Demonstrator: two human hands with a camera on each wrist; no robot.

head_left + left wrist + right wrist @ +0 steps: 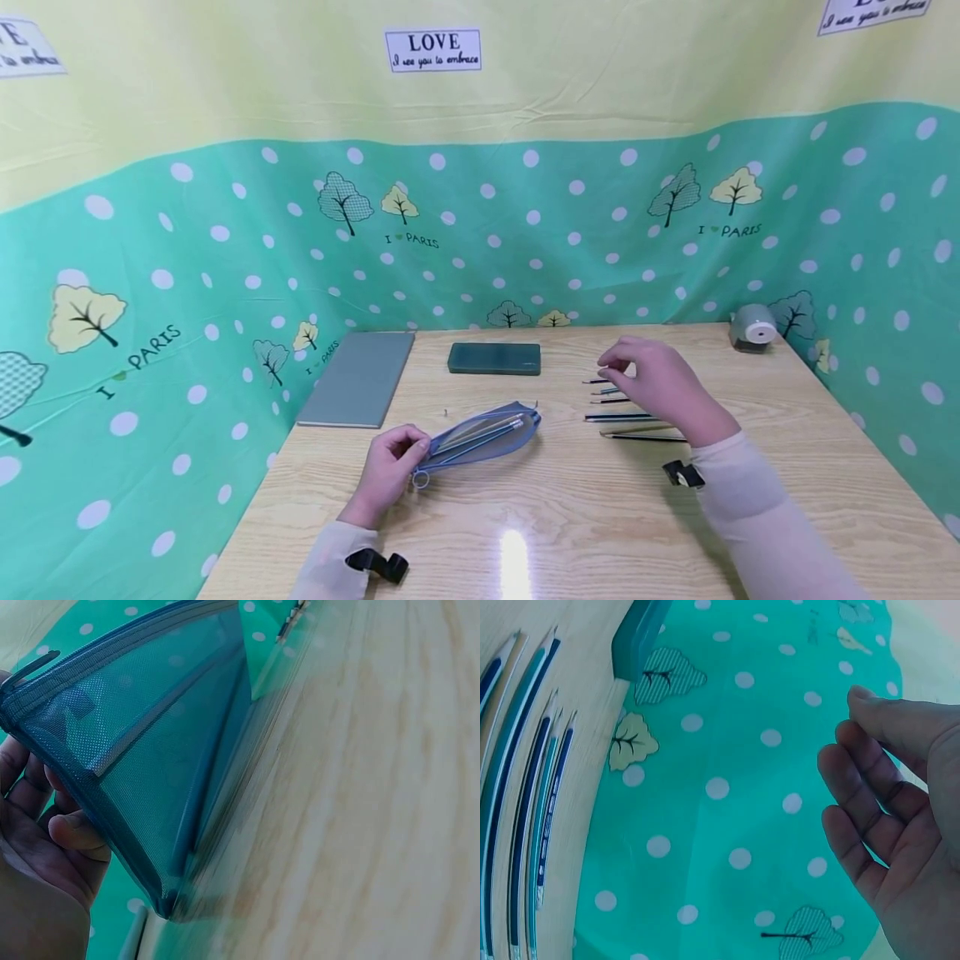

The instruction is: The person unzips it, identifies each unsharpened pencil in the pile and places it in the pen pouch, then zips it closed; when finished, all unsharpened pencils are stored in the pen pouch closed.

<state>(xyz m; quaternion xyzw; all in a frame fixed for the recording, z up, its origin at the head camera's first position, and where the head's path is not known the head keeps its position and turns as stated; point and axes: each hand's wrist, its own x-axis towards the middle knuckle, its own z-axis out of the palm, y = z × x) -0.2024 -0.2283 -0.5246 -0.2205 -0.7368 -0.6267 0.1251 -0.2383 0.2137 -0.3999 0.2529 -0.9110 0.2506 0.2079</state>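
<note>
My left hand (384, 471) pinches the near left end of a blue mesh zip pouch (491, 450), beside its zip pull ring. The pouch gapes along its zip, and several pencils (480, 433) lie inside. In the left wrist view the mesh pouch (150, 727) stands tilted, its lower edge close to the tabletop, with long dark shapes showing through. Over the right side of the table hovers my right hand (667, 387), fingers loosely bent and holding nothing. Beneath it lies a row of pencils (617, 418), partly hidden by the hand; the right wrist view shows these pencils (514, 772) side by side.
A dark green pencil box (495, 359) sits behind the pouch. To its left lies a grey notebook (358, 379). A grey and white pencil sharpener (752, 327) stands at the back right corner. Polka-dotted cloth (525, 233) walls the wooden table (570, 517) at the back and sides.
</note>
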